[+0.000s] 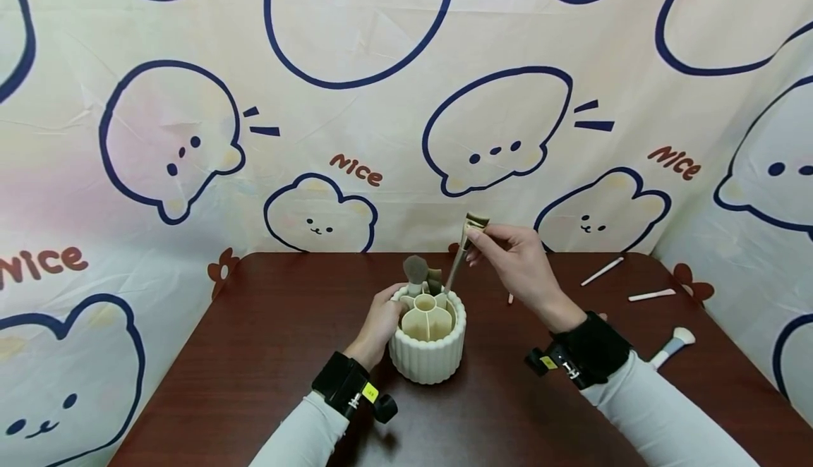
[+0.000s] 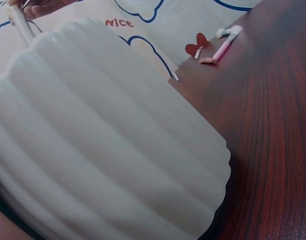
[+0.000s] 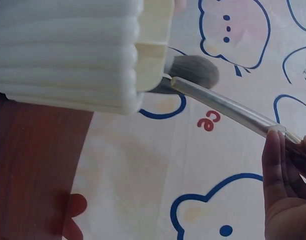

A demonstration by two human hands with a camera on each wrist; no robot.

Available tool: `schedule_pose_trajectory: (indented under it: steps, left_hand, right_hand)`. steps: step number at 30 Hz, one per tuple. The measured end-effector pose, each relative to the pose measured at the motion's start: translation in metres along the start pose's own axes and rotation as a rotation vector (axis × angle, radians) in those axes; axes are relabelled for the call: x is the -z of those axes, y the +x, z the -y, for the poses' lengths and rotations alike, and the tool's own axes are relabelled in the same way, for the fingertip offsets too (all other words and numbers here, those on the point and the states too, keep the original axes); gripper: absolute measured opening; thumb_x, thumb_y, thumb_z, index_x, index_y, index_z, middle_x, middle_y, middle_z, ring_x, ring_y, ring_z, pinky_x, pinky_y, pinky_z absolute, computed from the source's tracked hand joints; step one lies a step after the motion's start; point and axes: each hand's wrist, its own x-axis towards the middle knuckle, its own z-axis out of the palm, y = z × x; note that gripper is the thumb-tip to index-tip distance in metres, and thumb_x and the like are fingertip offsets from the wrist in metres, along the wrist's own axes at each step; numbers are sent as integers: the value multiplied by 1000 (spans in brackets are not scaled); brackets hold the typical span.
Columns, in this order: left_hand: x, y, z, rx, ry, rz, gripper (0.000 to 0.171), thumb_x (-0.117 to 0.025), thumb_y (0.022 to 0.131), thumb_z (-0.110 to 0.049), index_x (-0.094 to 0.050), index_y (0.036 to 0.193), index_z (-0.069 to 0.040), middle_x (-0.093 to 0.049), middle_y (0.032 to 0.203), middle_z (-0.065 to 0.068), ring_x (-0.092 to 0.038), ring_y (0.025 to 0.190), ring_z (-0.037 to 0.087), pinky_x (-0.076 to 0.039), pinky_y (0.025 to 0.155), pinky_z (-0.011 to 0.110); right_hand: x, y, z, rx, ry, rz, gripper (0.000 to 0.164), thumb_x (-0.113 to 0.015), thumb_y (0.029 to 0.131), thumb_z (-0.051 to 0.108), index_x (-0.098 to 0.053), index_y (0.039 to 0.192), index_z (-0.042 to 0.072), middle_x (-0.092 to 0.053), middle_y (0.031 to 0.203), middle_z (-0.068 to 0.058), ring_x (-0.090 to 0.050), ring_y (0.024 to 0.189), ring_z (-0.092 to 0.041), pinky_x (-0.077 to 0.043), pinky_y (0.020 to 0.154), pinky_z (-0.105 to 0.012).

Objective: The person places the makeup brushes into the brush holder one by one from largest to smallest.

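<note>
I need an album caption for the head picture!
Left hand holds the white ribbed holder; right hand pinches a brush.

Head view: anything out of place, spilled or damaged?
Nothing looks spilled or damaged; the holder stands upright. Slightly untidy: a pale brush and two slim white sticks lie at differing angles on the right of the table.

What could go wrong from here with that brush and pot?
The slanted brush in the right hand might catch on the white pot at its lower end.
It could also bump the grey-headed brush standing close by, though the left hand grips the pot.
The right sleeve might nudge the loose brush beside it on the table.
</note>
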Motion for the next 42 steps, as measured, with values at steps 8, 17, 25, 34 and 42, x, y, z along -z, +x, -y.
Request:
schedule_pose_trajectory:
  steps: [8, 17, 25, 34, 42]
  left_hand:
    - [-1, -2, 0, 10, -12, -5, 58, -44, 86, 2, -58, 142, -3, -58, 143, 16, -49, 136, 31, -38, 113, 50]
    - [0, 0, 1, 0, -13, -1, 57, -45, 86, 1, -59, 141, -4, -58, 143, 15, -49, 135, 30, -37, 113, 49]
    - [-1, -1, -1, 13, -9, -5, 56, -45, 87, 0, -59, 141, -3, -57, 144, 15, -48, 137, 31, -37, 114, 49]
    - [0, -1, 0, 16, -10, -1, 62, -45, 85, 1, -55, 145, -3, -54, 148, 16, -45, 140, 32, -35, 115, 50]
    - [0, 0, -1, 16, 0, -4, 65, -45, 82, 2, -55, 146, -3, -55, 147, 16, -46, 138, 31, -36, 112, 47]
  right_hand:
    - [-13, -2, -10, 13, 2, -8, 25, -63, 102, 17, -76, 103, -3, -73, 86, -16, -71, 75, -22, -60, 72, -29]
    - [-18, -4, -21, -15, -7, -2, 28, -63, 102, 20, -77, 102, -4, -74, 88, -16, -71, 76, -23, -60, 78, -35]
    - [-22, -6, -27, -43, -12, 9, 23, -64, 102, 18, -78, 106, 0, -75, 91, -15, -72, 78, -27, -61, 77, -38]
    - [-30, -14, -35, -28, -92, 10, 15, -71, 96, 16, -80, 94, 4, -75, 84, -11, -71, 79, -32, -57, 71, -25]
    - [-34, -19, -40, -49, -96, 46, 9, -75, 93, 12, -81, 98, 8, -76, 92, -7, -74, 74, -25, -61, 70, -34]
